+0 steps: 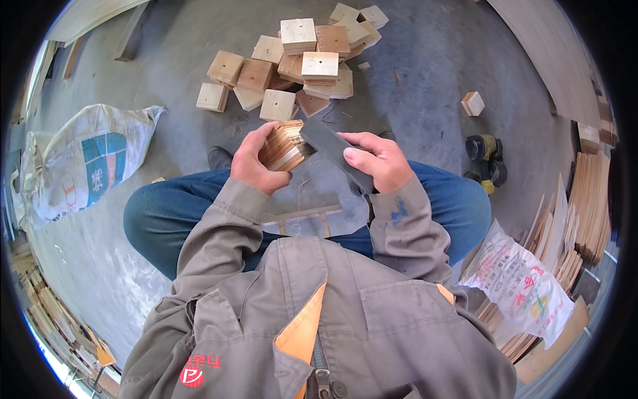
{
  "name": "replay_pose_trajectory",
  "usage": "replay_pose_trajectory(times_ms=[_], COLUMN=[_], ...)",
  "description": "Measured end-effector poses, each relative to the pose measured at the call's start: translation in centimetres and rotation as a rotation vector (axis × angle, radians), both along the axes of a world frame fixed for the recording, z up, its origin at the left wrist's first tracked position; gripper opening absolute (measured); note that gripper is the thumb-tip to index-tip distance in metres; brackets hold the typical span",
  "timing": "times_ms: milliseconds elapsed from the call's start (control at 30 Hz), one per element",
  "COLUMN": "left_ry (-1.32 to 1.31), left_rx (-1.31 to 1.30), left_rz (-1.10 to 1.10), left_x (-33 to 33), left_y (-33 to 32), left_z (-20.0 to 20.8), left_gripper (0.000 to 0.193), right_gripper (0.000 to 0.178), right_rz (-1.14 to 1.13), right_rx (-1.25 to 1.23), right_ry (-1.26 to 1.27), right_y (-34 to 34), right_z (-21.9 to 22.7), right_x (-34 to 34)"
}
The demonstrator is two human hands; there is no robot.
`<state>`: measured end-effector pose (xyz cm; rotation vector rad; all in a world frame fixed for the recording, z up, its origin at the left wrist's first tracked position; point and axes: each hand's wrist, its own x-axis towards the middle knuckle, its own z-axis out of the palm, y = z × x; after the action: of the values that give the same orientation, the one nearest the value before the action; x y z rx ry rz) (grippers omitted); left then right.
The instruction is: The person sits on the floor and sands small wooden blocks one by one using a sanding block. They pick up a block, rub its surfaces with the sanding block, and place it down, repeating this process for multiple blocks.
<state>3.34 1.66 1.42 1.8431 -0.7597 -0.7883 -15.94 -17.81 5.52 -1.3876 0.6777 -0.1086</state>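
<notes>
Gripping a layered wooden block [280, 149] at the centre of the frame, the left hand [252, 161] is curved around it from the left. The block is pinched between the thumb, set at its lower side, and the fingers, bent around its upper left side; how far the fingers are spread cannot be told. Just right of centre, a dark grey flat bar [337, 157] is held slanting by the right hand [382, 161]. It is pinched between the thumb, laid on its upper face, and the fingers; the index finger is stretched along its upper edge, and the others are partly hidden. The block's right side is overlapped by the bar's upper left end; whether it is touched cannot be made out.

Above the hands, a pile of wooden blocks [276, 105] is heaped loosely on the grey floor [425, 80], most of the blocks marked by a small dark hole. A single block [472, 104] is set apart at the upper right, with a black and yellow tool [480, 147] below it. A white sack [56, 159] is seen at the left, and a printed sack [515, 286] is laid over wooden strips at the lower right.
</notes>
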Motion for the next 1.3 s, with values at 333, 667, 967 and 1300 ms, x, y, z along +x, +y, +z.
replay_pose_trajectory(times_ms=[333,667,967,1300], left_ry=[0.149,0.334,0.212,0.108], left_rx=[-0.055,-0.219,-0.162,-0.059], left_rz=[0.05,0.09,0.08,0.047], left_x=[-0.2,0.4,0.4,0.1], left_y=[-0.1,-0.5,0.1,0.0], left_z=[-0.2,0.8,-0.4,-0.6], left_gripper=[0.091,0.095,0.093,0.094], right_gripper=[0.045,0.049,0.049,0.048], right_rz=[0.092,-0.272,0.063,0.026], right_rx=[-0.075,-0.315,-0.494,-0.507], right_ry=[-0.109,0.023,-0.089,-0.154], right_y=[0.8,-1.0,1.0,2.3], right_z=[1.6,-3.6,-1.3,-0.7], right_x=[0.2,-0.8,0.4,1.3])
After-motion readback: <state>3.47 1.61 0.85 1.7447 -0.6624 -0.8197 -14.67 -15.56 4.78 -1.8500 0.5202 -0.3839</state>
